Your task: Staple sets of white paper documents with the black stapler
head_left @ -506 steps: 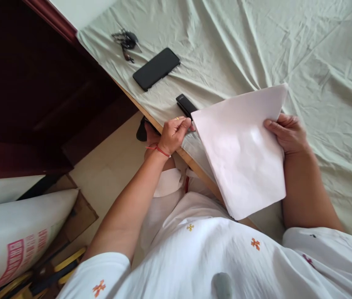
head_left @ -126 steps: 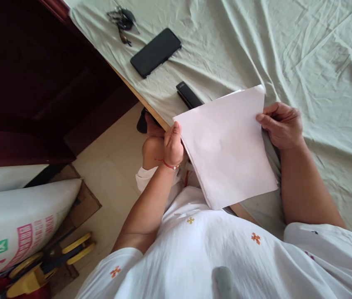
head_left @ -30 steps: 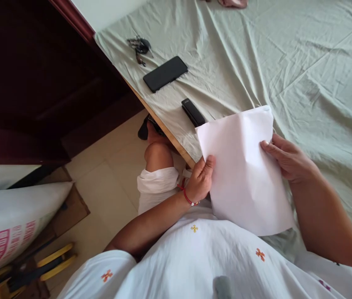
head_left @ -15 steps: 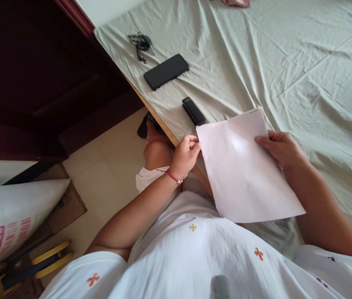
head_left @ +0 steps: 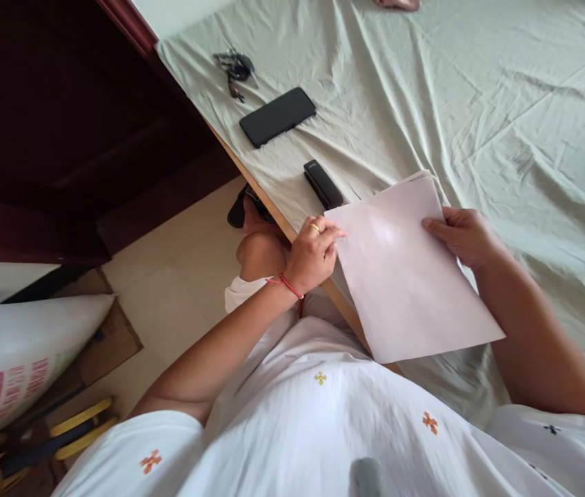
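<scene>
A small stack of white paper sheets (head_left: pixel 411 276) is tilted in front of my body, over the front edge of the bed. My right hand (head_left: pixel 465 235) grips its right edge, thumb on top and the other fingers beneath. At the upper left of the stack, my left hand (head_left: pixel 316 252) is closed at the left edge, with fingertips on the top sheet; its thumb is hidden. A gold ring and a red string bracelet are on this hand and wrist. Just beyond the paper's upper left corner lies a black stapler (head_left: pixel 323 185).
A black phone (head_left: pixel 278 116) and a bunch of keys (head_left: pixel 235 67) lie farther up the wrinkled pale green sheet (head_left: pixel 504 138). Its wooden edge (head_left: pixel 259 197) runs diagonally past my legs. To the left, a white printed sack (head_left: pixel 28 352) stands on the floor near dark furniture.
My left hand has turned over and its fingers have moved from the edge onto the top sheet. The paper has shifted slightly upward, with my right hand still gripping it.
</scene>
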`<action>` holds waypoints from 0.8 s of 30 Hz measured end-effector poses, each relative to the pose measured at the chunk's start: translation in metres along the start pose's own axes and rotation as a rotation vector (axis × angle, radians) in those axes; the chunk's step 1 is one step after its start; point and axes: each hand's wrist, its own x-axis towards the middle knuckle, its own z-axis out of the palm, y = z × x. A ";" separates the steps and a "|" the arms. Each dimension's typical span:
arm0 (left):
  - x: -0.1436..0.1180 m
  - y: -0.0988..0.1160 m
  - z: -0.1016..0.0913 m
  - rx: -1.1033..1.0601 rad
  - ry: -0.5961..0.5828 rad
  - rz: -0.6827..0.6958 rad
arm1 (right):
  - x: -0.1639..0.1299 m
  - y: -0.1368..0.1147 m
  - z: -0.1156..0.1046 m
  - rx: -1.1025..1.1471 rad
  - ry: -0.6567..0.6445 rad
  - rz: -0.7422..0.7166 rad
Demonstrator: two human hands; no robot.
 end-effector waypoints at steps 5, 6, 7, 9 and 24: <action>-0.020 0.008 0.001 -0.041 -0.175 0.203 | 0.002 0.003 0.000 -0.005 -0.020 -0.005; -0.021 0.009 0.002 -0.057 -0.206 0.223 | 0.002 0.003 0.000 -0.002 -0.028 -0.002; -0.021 0.010 0.004 -0.081 -0.239 0.233 | 0.003 0.003 -0.001 0.004 -0.040 0.005; -0.022 0.013 0.009 -0.154 -0.300 0.223 | 0.004 0.003 -0.002 0.017 -0.067 0.029; -0.028 0.019 0.015 -0.253 -0.266 0.149 | 0.011 -0.022 -0.005 0.072 -0.128 0.136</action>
